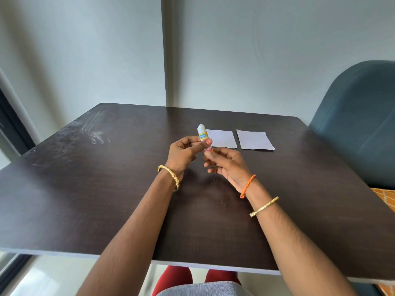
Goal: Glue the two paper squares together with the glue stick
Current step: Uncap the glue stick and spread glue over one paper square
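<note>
A small glue stick [203,135] with a white cap and a yellow-blue label stands nearly upright above the table's middle. My left hand [183,153] grips its body between thumb and fingers. My right hand [226,165] pinches its lower end from below, the other fingers loosely spread. Two white paper squares lie flat side by side on the dark table just behind my hands: the left square [222,138], partly hidden by the glue stick, and the right square [254,140]. A narrow gap separates them.
The dark wooden table [106,189] shows pale scuff marks at its far left. A blue-grey padded chair [359,124] stands against the table's right side. A grey wall rises directly behind the far edge.
</note>
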